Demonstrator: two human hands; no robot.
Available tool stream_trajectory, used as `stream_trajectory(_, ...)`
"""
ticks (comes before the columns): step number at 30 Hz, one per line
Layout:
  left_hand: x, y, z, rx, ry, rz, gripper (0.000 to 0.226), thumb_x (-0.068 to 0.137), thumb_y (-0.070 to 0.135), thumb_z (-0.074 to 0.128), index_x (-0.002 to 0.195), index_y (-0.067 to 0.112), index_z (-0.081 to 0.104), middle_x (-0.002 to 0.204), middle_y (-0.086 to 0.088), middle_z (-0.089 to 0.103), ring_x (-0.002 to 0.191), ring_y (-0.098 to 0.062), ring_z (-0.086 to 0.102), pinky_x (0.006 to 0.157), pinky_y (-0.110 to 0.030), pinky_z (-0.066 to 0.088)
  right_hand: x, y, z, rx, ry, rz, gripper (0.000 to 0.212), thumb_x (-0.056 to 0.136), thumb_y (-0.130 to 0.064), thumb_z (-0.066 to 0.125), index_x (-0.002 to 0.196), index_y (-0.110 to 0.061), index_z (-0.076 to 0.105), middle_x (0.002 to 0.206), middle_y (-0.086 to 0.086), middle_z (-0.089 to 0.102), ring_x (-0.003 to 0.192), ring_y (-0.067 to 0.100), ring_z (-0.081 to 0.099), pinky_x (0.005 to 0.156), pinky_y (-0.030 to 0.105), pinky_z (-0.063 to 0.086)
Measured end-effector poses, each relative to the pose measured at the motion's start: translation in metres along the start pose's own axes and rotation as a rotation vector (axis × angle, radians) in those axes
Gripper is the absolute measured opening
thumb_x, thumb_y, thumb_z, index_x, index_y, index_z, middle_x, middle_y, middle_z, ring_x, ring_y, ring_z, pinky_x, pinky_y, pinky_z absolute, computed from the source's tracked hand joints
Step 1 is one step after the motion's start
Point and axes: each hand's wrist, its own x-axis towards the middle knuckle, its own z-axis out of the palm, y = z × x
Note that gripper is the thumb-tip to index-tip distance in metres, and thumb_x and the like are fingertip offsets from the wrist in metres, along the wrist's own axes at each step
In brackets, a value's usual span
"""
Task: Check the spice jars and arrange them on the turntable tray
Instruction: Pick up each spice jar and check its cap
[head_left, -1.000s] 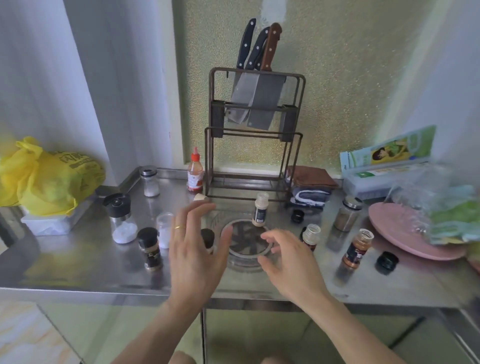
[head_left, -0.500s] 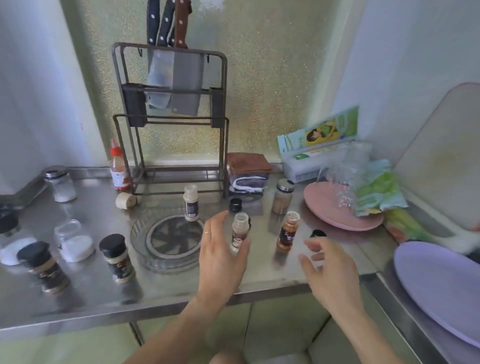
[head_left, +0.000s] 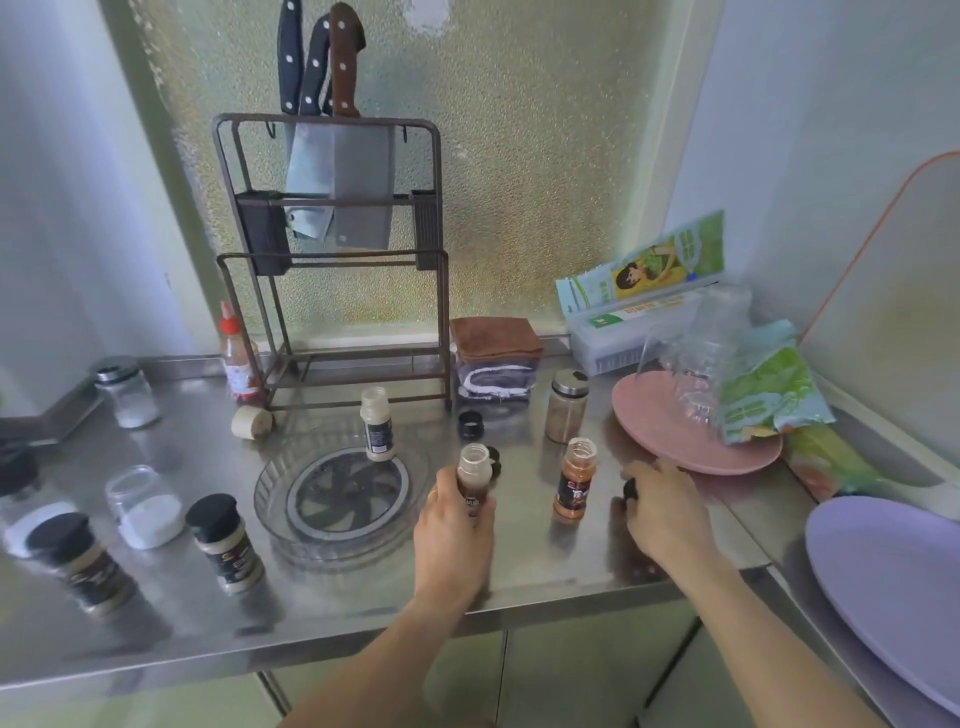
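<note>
brown spice jar (head_left: 474, 480) uncapped, hand-held (head_left: 451, 525)

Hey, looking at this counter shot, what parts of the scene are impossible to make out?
- Head view: label of the open spice jar, covered by the left hand.
- Black cap: mostly hidden under the right hand.
- Black-lidded grinder: cut off by the left edge.
- Purple plate: cut off by the right edge.
- Jar label print: too small to read.

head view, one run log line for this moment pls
left hand: grips open brown jar | right hand: on black cap | orange jar: uncapped on counter | tray: one white jar
</note>
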Motion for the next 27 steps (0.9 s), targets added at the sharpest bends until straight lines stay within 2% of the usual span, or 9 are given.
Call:
stream_trajectory(3,-0.001,-0.007,0.001,0.013,0.008,0.063,0.026,0.093,0.024,0.07,0.102,0.012,0.049,0.095,-0.007,0.066,0.089,-0.033,0.065,0.069,-0.037,0.044,-0.01,-0.01,-0.03,0.224,0.291,-0.033,0.03,0.086,-0.012,0.075,0.114,-0.009,0.067,0.111,0.016,0.061,0.1,0.037,0.062,0.077,0.038,0.047)
stream_trajectory(5,-0.002,-0.01,0.001,0.009,0.01,0.103,0.026,0.094,0.026,0.069,0.102,0.011,0.049,0.094,-0.007,0.066,0.088,-0.033,0.064,0.069,-0.039,0.045,-0.02,-0.029,-0.055,0.384,0.438,-0.138,0.033,0.081,-0.012,0.08,0.111,-0.011,0.066,0.107,0.012,0.062,0.097,0.027,0.058,0.074,0.031,0.037)
stream_trajectory(7,-0.002,-0.013,0.001,0.008,0.01,0.132,0.026,0.094,0.026,0.068,0.101,0.01,0.049,0.092,-0.007,0.064,0.087,-0.032,0.063,0.067,-0.036,0.04,-0.03,-0.055,-0.071,0.512,0.383,-0.284,0.043,0.08,-0.012,0.08,0.119,-0.02,0.066,0.111,0.003,0.061,0.098,0.013,0.055,0.079,0.018,0.034)
stream_trajectory(9,-0.004,-0.015,0.0,0.006,0.008,0.178,0.025,0.095,0.025,0.067,0.101,0.009,0.049,0.091,-0.006,0.062,0.084,-0.031,0.061,0.066,-0.034,0.036,-0.038,-0.08,-0.073,0.614,0.246,-0.371,0.05,0.077,-0.01,0.078,0.122,-0.028,0.068,0.111,-0.001,0.059,0.099,0.01,0.059,0.085,0.012,0.039)
stream_trajectory(13,-0.009,-0.019,-0.006,-0.064,0.02,0.237,0.025,0.097,0.026,0.065,0.113,0.012,0.053,0.099,-0.001,0.062,0.085,-0.019,0.059,0.068,-0.036,0.044,-0.045,-0.109,-0.056,0.776,0.116,-0.37,0.039,0.073,-0.014,0.08,0.105,-0.034,0.072,0.106,-0.007,0.063,0.095,0.003,0.066,0.094,0.026,0.053)
stream_trajectory(17,-0.01,-0.022,-0.011,-0.157,0.024,0.251,0.031,0.098,0.027,0.064,0.125,0.016,0.053,0.106,0.003,0.059,0.091,-0.009,0.051,0.074,-0.013,0.04,-0.04,-0.121,-0.048,0.934,0.086,-0.275,0.027,0.078,-0.017,0.084,0.098,-0.03,0.071,0.1,-0.016,0.074,0.094,0.001,0.069,0.09,0.029,0.058)
stream_trajectory(19,-0.009,-0.023,-0.012,-0.192,0.026,0.248,0.032,0.098,0.026,0.065,0.127,0.018,0.054,0.105,0.004,0.058,0.094,-0.01,0.051,0.078,-0.011,0.039,-0.039,-0.123,-0.046,0.951,0.059,-0.262,0.029,0.077,-0.013,0.085,0.094,-0.031,0.07,0.097,-0.014,0.076,0.091,0.002,0.07,0.089,0.03,0.059)
stream_trajectory(22,-0.008,-0.026,-0.014,-0.237,0.021,0.241,0.034,0.097,0.026,0.066,0.129,0.022,0.054,0.106,0.006,0.057,0.098,-0.013,0.054,0.08,-0.02,0.041,-0.037,-0.126,-0.042,0.938,0.038,-0.296,0.035,0.075,-0.006,0.083,0.093,-0.032,0.068,0.097,-0.009,0.076,0.093,0.006,0.072,0.09,0.031,0.059)
stream_trajectory(27,-0.009,-0.028,-0.016,-0.283,0.011,0.268,0.036,0.095,0.021,0.067,0.13,0.023,0.057,0.11,0.007,0.056,0.102,-0.012,0.055,0.085,-0.025,0.044,-0.029,-0.128,-0.043,0.691,-0.035,-0.401,0.041,0.077,-0.009,0.081,0.114,-0.025,0.073,0.107,-0.008,0.075,0.097,0.004,0.072,0.093,0.028,0.058)
